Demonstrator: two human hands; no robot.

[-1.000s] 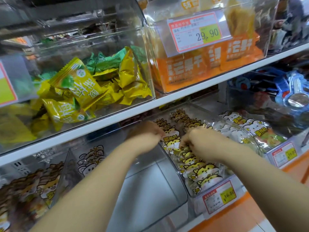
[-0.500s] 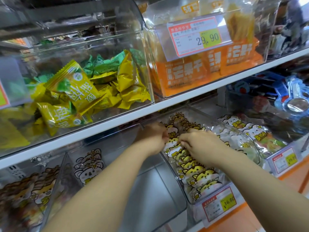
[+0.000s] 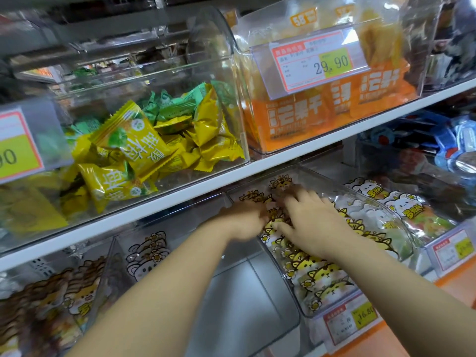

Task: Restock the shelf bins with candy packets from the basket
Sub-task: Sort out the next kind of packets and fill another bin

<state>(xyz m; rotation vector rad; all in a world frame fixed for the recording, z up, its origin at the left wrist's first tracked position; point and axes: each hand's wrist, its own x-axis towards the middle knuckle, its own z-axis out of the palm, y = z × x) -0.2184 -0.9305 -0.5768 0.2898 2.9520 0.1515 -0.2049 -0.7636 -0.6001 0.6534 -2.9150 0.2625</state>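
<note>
Overhead, a white shelf board (image 3: 180,191) runs across the view, rising to the right. On it stand two clear bins. The left bin (image 3: 239,140) holds loose yellow and green packets (image 3: 134,143). The right bin (image 3: 247,60) holds upright orange packets (image 3: 296,117) and carries a price tag (image 3: 314,63) reading 29.90 on its front.

Below the board, at the front edge of the lower shelf, is a row of clear scoop-fronted bins. The middle bin (image 3: 360,197) is packed with cat-print candy packets (image 3: 322,276), stacked in a line from its front wall to its back. The bin to its left (image 3: 257,292) is mostly bare, with a few bear-print packets (image 3: 146,253) at its back. The bin to the right holds white animal-print packets (image 3: 401,202).

Both forearms reach up into the middle bin. The right hand (image 3: 309,220) lies on the candy packets near the bin's back, its grip released, with the fingers spread and fairly straight. The left hand (image 3: 244,220) is just beside it at the bin's left wall and touches the packets. Motion blur hides its fingers, so its grip cannot be told.

A small price tag (image 3: 350,320) reading 16.80 is fixed to the middle bin's front.
</note>
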